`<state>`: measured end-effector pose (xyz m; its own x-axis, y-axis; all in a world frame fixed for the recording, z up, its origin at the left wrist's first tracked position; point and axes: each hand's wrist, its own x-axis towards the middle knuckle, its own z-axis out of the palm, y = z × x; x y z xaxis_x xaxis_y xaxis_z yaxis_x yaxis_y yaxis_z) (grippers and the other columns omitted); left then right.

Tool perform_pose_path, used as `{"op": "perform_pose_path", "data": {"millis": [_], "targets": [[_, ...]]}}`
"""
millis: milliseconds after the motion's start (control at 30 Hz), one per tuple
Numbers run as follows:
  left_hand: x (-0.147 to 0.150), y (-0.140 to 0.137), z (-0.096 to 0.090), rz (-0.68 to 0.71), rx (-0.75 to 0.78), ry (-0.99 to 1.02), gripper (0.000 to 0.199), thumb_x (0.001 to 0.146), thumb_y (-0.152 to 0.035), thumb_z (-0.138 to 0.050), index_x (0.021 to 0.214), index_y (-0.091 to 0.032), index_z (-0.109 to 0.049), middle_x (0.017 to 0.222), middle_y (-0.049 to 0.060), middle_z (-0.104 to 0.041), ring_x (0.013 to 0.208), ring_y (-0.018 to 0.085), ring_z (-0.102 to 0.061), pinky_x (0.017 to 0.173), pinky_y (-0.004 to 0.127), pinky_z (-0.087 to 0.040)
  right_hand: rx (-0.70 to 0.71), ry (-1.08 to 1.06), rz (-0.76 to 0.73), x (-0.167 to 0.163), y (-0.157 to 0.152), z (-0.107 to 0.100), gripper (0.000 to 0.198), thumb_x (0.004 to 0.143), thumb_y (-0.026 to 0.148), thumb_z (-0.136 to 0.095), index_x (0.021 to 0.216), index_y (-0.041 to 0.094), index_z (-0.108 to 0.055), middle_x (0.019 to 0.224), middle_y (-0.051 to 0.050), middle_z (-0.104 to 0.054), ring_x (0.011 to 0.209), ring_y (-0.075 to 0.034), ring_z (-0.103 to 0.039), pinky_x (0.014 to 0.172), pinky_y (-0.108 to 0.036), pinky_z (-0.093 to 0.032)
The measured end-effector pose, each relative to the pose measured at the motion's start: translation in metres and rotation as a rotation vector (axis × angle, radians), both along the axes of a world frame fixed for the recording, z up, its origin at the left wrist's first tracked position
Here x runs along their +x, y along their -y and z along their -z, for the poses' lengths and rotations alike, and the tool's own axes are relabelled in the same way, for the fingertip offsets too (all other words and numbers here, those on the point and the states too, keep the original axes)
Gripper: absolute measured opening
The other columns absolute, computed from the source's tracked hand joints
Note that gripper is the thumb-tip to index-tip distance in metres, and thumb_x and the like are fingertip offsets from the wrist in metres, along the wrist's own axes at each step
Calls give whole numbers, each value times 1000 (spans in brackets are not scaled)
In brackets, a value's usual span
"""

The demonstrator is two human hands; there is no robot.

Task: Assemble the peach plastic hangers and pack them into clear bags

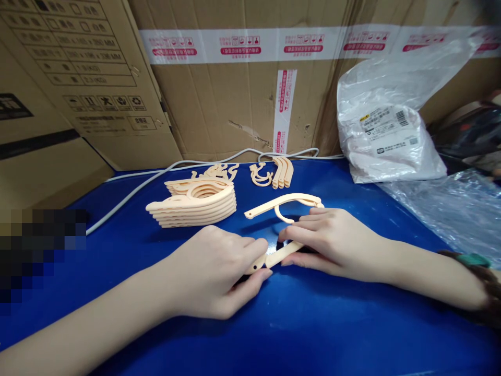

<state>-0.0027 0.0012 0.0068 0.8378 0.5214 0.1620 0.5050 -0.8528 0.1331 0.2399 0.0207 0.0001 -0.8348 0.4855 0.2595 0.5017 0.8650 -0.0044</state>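
Between the two hands, low in the middle of the view, a cream plastic hanger piece point(276, 256) spans from one grip to the other. The left hand point(213, 266) pinches its end around a dark pivot hole, thumb below and fingers above; the right hand point(329, 237) is closed on the straight bar on the other side of a joint. Its long axis slants away from the person toward the right, with a slight bend at the joint, beside the left fingertips. Just beyond the held piece, a hanger arm point(270, 204) with a curved hook point(278, 214) lies nearly crosswise; it is nearer the right hand, and its far-right end meets those fingers in the view, though whether they touch cannot be told. Beyond the left hand sits a neat stack of folded hangers point(195, 215), with a heap of loose hooks point(219, 170) behind it. To the right of these, a smaller group of hooks point(255, 171) lies beside some short curved arms point(284, 171). A pale cable point(100, 222) runs along the back of the blue tabletop point(274, 324), against the cardboard boxes point(235, 99). At the right, farther out than the right hand, stand a labelled white plastic bag point(385, 146) and crumpled clear film point(442, 209).
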Motion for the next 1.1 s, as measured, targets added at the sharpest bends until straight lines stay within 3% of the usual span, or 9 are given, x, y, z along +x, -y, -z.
{"op": "perform_pose_path", "data": {"millis": [233,533,800,1100], "targets": [[-1,-1,2,9,34,19,20,93,-22,-40,73,-21,-37,59,-6,-49,46,11,-44,46,28,-22,-3,1,11,0,0,-1,36,100,44,-42,99,18,-66,76,-4,-69,66,-17,-63,65,-28,-40],[4,2,4,-139,196,18,18,90,-23,-39,72,-21,-41,53,-5,-53,44,14,-52,44,27,-19,27,6,49,1,1,0,33,101,41,-40,98,17,-64,76,-4,-71,63,-15,-66,59,-26,-38],[7,3,0,-173,244,7,15,89,-22,-42,92,-17,-56,59,-4,-64,49,17,-64,42,28,-23,90,-54,34,1,1,0,31,101,40,-41,95,18,-62,83,-2,-69,68,-13,-65,55,-25,-37],[5,3,0,-167,257,30,18,87,-20,-42,71,-20,-51,54,-5,-57,42,14,-56,42,27,-21,162,-189,-13,1,-1,-6,26,100,35,-46,92,17,-62,83,-4,-68,74,-15,-58,68,-27,-43]]}}
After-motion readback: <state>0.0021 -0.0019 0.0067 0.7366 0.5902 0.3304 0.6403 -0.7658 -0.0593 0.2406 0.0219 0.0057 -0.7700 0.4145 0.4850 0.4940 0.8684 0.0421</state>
